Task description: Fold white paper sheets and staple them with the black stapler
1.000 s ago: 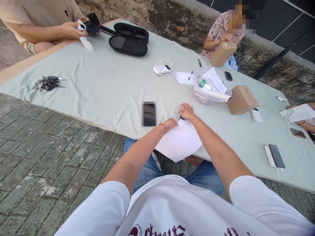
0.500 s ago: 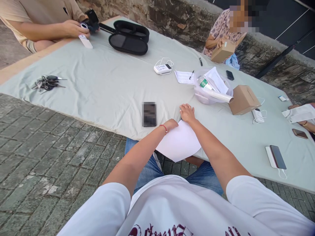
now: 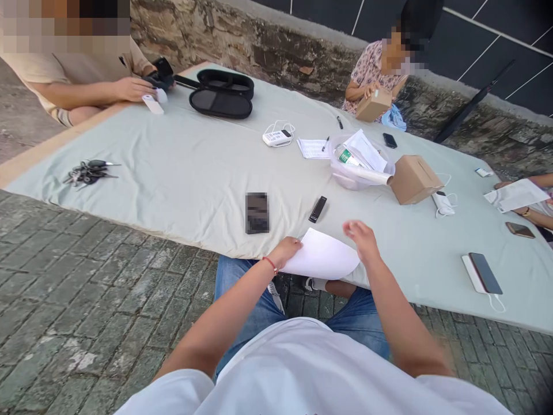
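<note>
White sheet [image 3: 326, 256], at six o'clock from black stapler [image 3: 318, 209]; pinched by left edge in left hand [image 3: 286, 252]; at two o'clock, right hand [image 3: 363, 239], empty, loosely curled; best gripped lightly, against creasing

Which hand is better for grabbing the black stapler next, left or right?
Probably the right hand: it looks empty and is near the black stapler, while the left hand holds the white paper.

Head cam looks fwd & down past wearer's shirt [image 3: 298, 369] onto nearby table [image 3: 194, 161].
</note>
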The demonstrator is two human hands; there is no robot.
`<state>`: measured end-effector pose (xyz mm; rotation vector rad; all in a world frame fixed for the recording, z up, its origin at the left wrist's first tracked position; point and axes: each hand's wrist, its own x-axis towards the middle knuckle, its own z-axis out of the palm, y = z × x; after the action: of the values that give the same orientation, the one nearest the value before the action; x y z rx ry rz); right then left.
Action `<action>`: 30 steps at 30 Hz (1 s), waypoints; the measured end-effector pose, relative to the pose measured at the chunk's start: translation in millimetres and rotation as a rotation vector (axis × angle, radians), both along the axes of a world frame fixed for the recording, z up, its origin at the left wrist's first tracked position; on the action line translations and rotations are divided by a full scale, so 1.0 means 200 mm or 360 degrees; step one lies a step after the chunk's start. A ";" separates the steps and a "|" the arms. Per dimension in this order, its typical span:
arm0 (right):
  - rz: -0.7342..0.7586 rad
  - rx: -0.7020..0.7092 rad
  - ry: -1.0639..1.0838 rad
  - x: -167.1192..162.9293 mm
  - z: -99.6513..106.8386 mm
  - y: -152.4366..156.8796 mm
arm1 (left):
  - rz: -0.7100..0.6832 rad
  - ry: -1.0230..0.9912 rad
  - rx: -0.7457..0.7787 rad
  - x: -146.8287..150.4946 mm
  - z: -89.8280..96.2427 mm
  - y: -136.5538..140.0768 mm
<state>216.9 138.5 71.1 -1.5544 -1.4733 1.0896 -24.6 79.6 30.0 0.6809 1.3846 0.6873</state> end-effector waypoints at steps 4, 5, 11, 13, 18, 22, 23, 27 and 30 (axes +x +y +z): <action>0.0309 -0.0598 -0.0068 0.44 0.00 -0.64 | -0.0162 -0.0252 -0.0047 0.02 -0.01 -0.21; 0.0148 -0.0552 -0.0100 0.53 0.01 -0.76 | -0.0200 -0.0330 -0.0051 0.03 0.00 -0.25; 0.0036 -0.0407 0.0508 0.76 0.05 -1.01 | -0.0173 -0.0819 -0.0089 0.12 0.15 -0.26; 0.0258 -0.0569 0.0752 0.71 0.04 -0.99 | 0.0016 -0.0823 -0.0050 0.15 0.17 -0.20; 0.0259 -0.0716 0.0920 0.51 -0.08 -0.92 | 0.0517 -0.0564 0.0077 0.26 0.12 -0.07; -0.0006 -0.0689 0.0703 0.52 -0.09 -0.88 | 0.0532 -0.0508 0.0111 0.35 0.10 -0.04; -0.0092 -0.0642 0.0633 0.56 -0.05 -0.88 | 0.0488 -0.0492 0.0125 0.37 0.10 -0.04; -0.0363 -0.0230 -0.0121 0.77 0.25 -0.85 | 0.0293 -0.0434 0.0159 0.44 0.10 -0.10; -0.0212 0.0030 -0.0990 0.76 0.51 -0.82 | 0.0089 -0.0554 0.0118 0.48 0.10 -0.18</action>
<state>367.9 -25.0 173.7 -2.0569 -1.7265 0.5257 71.3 44.4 50.6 0.5514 1.0641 0.8613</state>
